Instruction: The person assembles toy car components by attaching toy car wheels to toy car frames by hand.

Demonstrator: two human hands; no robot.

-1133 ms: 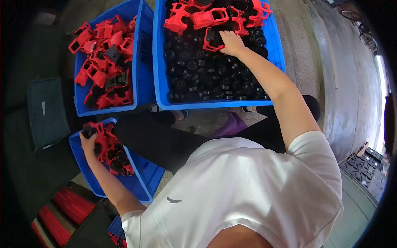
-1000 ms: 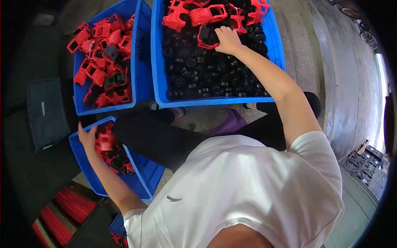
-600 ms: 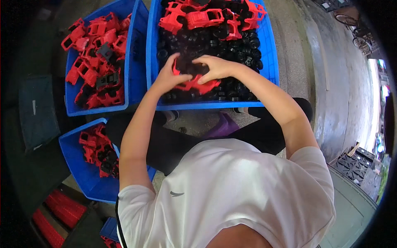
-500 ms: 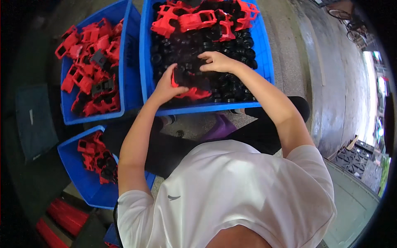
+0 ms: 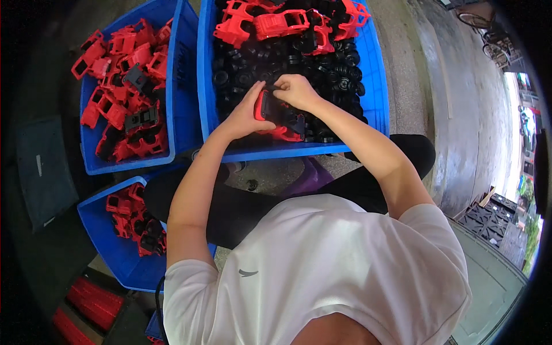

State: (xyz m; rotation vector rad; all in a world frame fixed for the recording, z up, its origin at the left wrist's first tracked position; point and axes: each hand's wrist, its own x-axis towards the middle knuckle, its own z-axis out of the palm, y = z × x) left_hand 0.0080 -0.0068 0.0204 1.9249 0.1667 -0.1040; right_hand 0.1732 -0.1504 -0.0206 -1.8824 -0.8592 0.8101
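My left hand point(image 5: 246, 117) is closed round the left side of a red toy car body point(image 5: 258, 106) with a black underside, held over the near part of a large blue crate point(image 5: 378, 86). At the car's far edge my right hand point(image 5: 299, 92) has its fingers drawn together in a pinch. Whatever lies between those fingertips is too small and dark to make out. Below both hands the crate is filled with loose black toy wheels point(image 5: 345, 80). Several red car bodies point(image 5: 282, 24) rest on the wheels at the crate's far side.
To the left stands a blue crate point(image 5: 171, 103) heaped with red car bodies point(image 5: 109, 109). Nearer me, a smaller blue bin point(image 5: 129, 270) holds more red and black car parts point(image 5: 138, 221). Something purple point(image 5: 310, 177) lies under the large crate's near edge. Bicycles point(image 5: 489, 40) stand far right.
My right hand has moved from above the wheels to the car body, its fingers now pinched together. My left hand has shifted slightly right with the tilted car.
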